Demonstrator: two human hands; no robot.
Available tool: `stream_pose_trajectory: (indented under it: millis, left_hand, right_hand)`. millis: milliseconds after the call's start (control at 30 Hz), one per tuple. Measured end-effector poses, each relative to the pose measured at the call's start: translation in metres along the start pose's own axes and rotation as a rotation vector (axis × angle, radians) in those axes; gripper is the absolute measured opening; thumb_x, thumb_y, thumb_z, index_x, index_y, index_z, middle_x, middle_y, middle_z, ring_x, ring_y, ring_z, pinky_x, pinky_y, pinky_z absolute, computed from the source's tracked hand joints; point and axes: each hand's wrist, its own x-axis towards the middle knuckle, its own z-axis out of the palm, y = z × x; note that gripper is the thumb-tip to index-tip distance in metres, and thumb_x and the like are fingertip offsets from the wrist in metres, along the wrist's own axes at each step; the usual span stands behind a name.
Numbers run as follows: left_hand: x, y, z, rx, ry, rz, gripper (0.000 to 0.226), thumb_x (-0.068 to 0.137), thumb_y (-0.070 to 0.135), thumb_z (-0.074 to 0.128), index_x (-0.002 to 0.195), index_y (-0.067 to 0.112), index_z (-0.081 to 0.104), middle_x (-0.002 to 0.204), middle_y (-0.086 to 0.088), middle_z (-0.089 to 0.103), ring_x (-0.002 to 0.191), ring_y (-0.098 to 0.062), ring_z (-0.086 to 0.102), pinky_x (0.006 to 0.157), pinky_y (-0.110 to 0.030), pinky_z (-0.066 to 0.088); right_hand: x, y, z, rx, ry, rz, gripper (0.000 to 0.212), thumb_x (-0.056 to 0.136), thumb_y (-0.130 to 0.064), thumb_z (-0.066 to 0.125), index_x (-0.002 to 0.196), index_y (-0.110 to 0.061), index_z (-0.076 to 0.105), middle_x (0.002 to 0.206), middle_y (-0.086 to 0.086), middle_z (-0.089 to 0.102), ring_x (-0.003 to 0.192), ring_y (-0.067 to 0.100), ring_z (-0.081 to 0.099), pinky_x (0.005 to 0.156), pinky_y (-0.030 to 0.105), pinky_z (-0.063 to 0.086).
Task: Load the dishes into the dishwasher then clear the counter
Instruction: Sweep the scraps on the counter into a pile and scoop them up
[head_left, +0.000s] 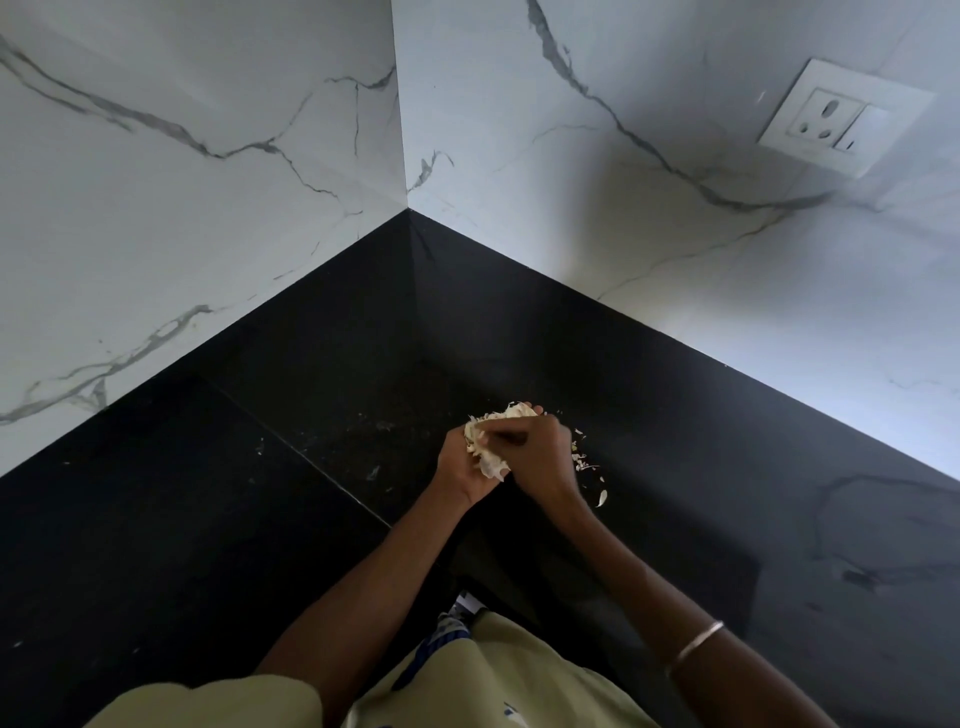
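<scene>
A heap of pale, papery vegetable peels is bunched between my two hands over the black counter. My left hand cups the heap from below and the left. My right hand presses on it from the right, fingers curled over the top. Several loose peel scraps lie on the counter just right of my right hand, one larger piece nearest me. Tiny flecks dot the counter left of my hands.
The counter fills an inner corner between two white marbled walls. A white wall socket sits on the right wall, upper right. A seam line crosses the counter on the left. A thin bangle circles my right forearm.
</scene>
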Motion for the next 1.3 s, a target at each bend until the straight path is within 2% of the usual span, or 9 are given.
stream_pose_trajectory:
  millis: [100,233,367,600,700,833,1000,1233,1300]
  left_hand:
    - [-0.001,0.004,-0.003,0.115,-0.036,0.047,0.053,0.099,0.021,0.025,0.139,-0.007,0.044,0.146,-0.025,0.044,0.134,-0.034,0.047,0.116,-0.042,0.033]
    - [-0.007,0.003,0.002,0.022,0.017,0.03,0.056,0.099,0.023,0.024,0.107,-0.011,0.068,0.113,-0.025,0.068,0.101,-0.033,0.07,0.085,-0.037,0.059]
    - [-0.005,0.005,-0.002,0.077,0.141,0.05,0.054,0.098,0.027,0.029,0.133,-0.009,0.05,0.123,-0.026,0.063,0.119,-0.036,0.058,0.108,-0.042,0.04]
    - [-0.011,0.0,0.002,0.104,0.214,0.089,0.045,0.103,0.023,0.028,0.099,-0.005,0.063,0.069,-0.016,0.072,0.064,-0.024,0.071,0.076,-0.03,0.053]
    - [-0.02,0.004,0.007,0.058,0.12,0.062,0.054,0.102,0.023,0.023,0.107,-0.008,0.067,0.089,-0.021,0.074,0.078,-0.028,0.074,0.072,-0.033,0.059]
    - [-0.016,0.009,0.001,-0.01,0.148,0.028,0.049,0.101,0.023,0.027,0.138,-0.005,0.044,0.141,-0.023,0.05,0.133,-0.034,0.046,0.105,-0.039,0.044]
    - [-0.016,0.01,-0.003,0.127,0.326,0.094,0.045,0.102,0.027,0.036,0.139,0.002,0.046,0.143,-0.018,0.048,0.138,-0.034,0.041,0.107,-0.043,0.04]
    - [0.002,0.015,-0.033,0.031,-0.006,0.158,0.057,0.098,0.019,0.027,0.149,-0.007,0.025,0.157,-0.026,0.023,0.146,-0.036,0.024,0.123,-0.045,0.01]
    - [-0.002,0.02,-0.036,0.035,0.085,0.161,0.058,0.1,0.02,0.024,0.152,-0.005,0.018,0.158,-0.024,0.021,0.147,-0.037,0.021,0.123,-0.045,0.009]
  right_hand:
    - [-0.005,-0.004,0.013,-0.167,-0.081,-0.133,0.021,0.085,-0.009,0.071,0.101,-0.021,0.077,0.097,-0.011,0.075,0.089,-0.009,0.064,0.081,0.004,0.046]
    - [-0.012,-0.004,0.018,-0.26,-0.139,-0.225,0.022,0.091,-0.005,0.063,0.104,-0.018,0.075,0.103,-0.005,0.073,0.093,-0.011,0.058,0.082,-0.002,0.039]
    - [-0.015,-0.003,0.015,-0.286,-0.172,-0.275,0.026,0.093,0.0,0.058,0.11,-0.013,0.072,0.111,-0.002,0.069,0.101,-0.007,0.053,0.083,-0.005,0.035]
    - [-0.012,-0.003,0.014,-0.267,-0.193,-0.353,0.022,0.091,-0.004,0.062,0.104,-0.017,0.073,0.104,-0.006,0.071,0.096,-0.009,0.061,0.086,0.009,0.048]
    - [-0.012,-0.002,0.011,-0.244,-0.109,-0.35,0.022,0.09,-0.004,0.063,0.107,-0.014,0.073,0.104,-0.004,0.072,0.094,-0.022,0.054,0.084,0.0,0.042]
    - [-0.008,0.001,0.007,-0.178,-0.08,-0.313,0.024,0.093,-0.003,0.061,0.11,-0.013,0.074,0.105,-0.001,0.074,0.098,-0.005,0.065,0.085,0.007,0.049]
    - [-0.006,0.005,0.001,-0.071,0.031,-0.256,0.023,0.091,-0.006,0.065,0.11,-0.015,0.074,0.106,-0.005,0.074,0.096,-0.005,0.067,0.081,0.012,0.053]
    - [-0.008,0.048,-0.042,-0.105,0.353,-0.07,0.024,0.088,-0.001,0.067,0.104,-0.017,0.075,0.101,-0.006,0.074,0.085,-0.003,0.069,0.075,0.003,0.048]
    - [-0.019,0.07,-0.058,-0.167,0.388,0.024,0.028,0.088,0.003,0.064,0.105,-0.017,0.075,0.102,-0.001,0.075,0.087,0.006,0.07,0.074,-0.004,0.04]
